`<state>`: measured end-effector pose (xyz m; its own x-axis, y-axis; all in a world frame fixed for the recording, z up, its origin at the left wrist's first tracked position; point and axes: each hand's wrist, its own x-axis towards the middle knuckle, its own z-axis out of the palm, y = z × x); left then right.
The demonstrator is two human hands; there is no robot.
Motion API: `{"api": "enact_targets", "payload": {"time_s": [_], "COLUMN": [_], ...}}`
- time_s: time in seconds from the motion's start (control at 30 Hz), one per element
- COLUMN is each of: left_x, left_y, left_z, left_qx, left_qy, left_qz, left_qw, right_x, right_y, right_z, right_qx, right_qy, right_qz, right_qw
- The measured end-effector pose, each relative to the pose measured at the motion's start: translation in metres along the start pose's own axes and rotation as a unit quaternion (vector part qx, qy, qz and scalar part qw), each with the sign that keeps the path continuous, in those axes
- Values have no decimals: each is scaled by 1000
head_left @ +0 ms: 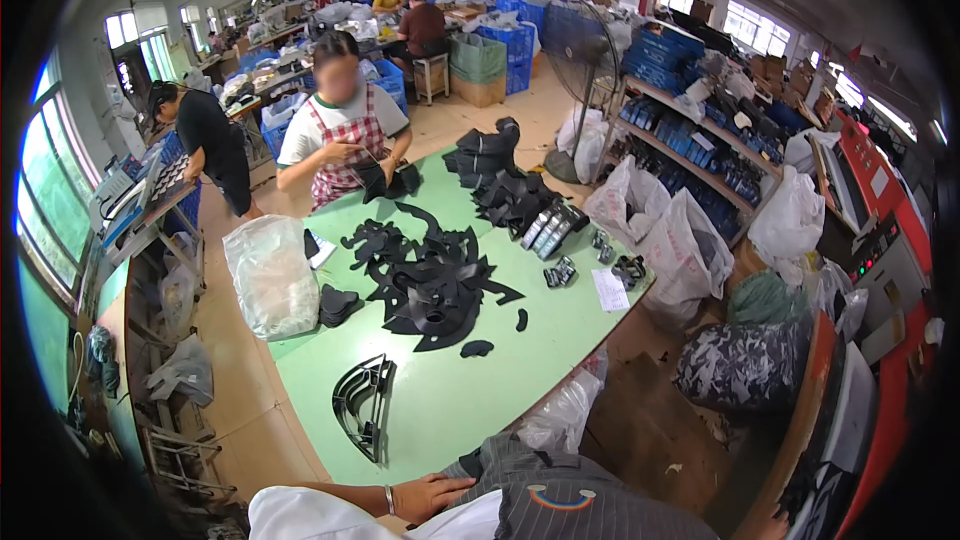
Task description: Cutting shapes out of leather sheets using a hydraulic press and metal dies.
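My left hand (432, 496), with a bracelet at the wrist, lies against dark striped cloth (500, 475) at the near edge of the green table (440, 430). Its fingers look stretched out, with nothing visible in them. I cannot see my right hand. Nearest on the table is a black curved frame (362, 406) with inner ribs. Beyond it spreads a heap of flat black cut pieces (430, 290), and two small black pieces (477, 348) lie apart to its right. A stack of rounded black pieces (340, 306) sits beside a white plastic bag (272, 278).
Across the table a person in a checked apron (345, 130) handles black pieces. Black stacks (500, 180), silvery bundles (553, 228) and a paper sheet (610, 290) lie at the far right. Full bags (685, 255), shelves (690, 150) and a red machine (890, 230) stand to the right.
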<state>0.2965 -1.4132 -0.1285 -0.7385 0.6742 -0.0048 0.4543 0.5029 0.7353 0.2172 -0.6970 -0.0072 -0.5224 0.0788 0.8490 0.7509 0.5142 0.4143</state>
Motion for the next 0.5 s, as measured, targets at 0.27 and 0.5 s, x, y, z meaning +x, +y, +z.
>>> {"api": "enact_targets", "payload": {"time_s": [0.27, 0.5], "left_x": [35, 83], "left_y": [-7, -11], "left_z": [-25, -15], "left_qx": [-58, -50], "left_qy": [27, -21], "left_qz": [89, 164], "left_qw": [994, 985], "right_x": [37, 61], "right_y": [-38, 84], "right_z": [-34, 84], "right_qx": [-31, 181], "right_qy": [-439, -544], "right_qz": [125, -170], "right_qw": [889, 802]}}
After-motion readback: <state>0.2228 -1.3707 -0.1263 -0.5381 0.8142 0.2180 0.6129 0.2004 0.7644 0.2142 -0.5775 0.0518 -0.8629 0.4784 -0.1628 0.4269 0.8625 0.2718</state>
